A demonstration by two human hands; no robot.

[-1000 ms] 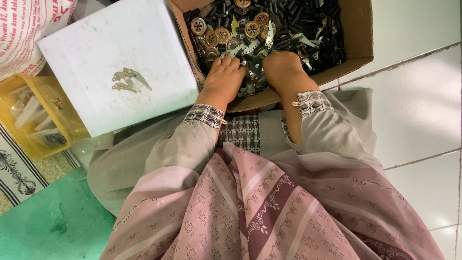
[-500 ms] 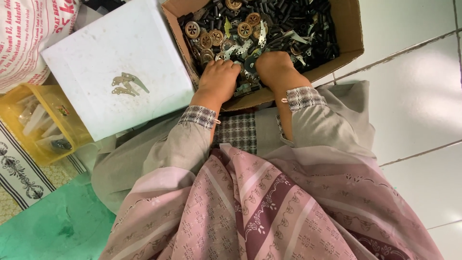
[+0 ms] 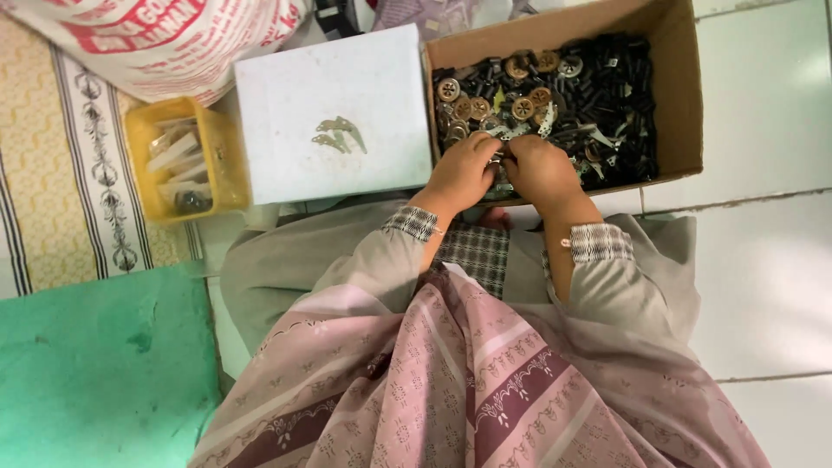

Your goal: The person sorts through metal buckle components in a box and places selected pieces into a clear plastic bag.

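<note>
Head view, looking straight down. Left hand (image 3: 464,169) and right hand (image 3: 539,169) side by side, touching at the fingertips, both reaching over the near wall of a cardboard box (image 3: 685,95). Fingers curled down into the parts (image 3: 598,95); something small and pale pinched between the two hands, too small to identify. Whether either hand is fully closed on it: cannot tell, fingertips hidden among the pieces. Box filled with small black pieces, with round brass-coloured discs (image 3: 468,106) gathered toward its left side and a few pale metal strips just beyond the fingers. Checked cuffs (image 3: 414,223) at both wrists, grey sleeves behind them, pink patterned cloth (image 3: 485,381) across the lap. Left of the box and touching it: white block (image 3: 334,113), flat-topped, with a few thin metal pieces (image 3: 340,135) lying near its middle. Further left, just beside the block: yellow tray (image 3: 178,160) holding pale flat strips and one dark round part. Behind tray and block: white sack (image 3: 165,43) with red print. Green mat (image 3: 104,364) at lower left, striped woven mat (image 3: 69,173) along the left edge. White tiled floor (image 3: 771,260) on the right, under and beyond the box.
</note>
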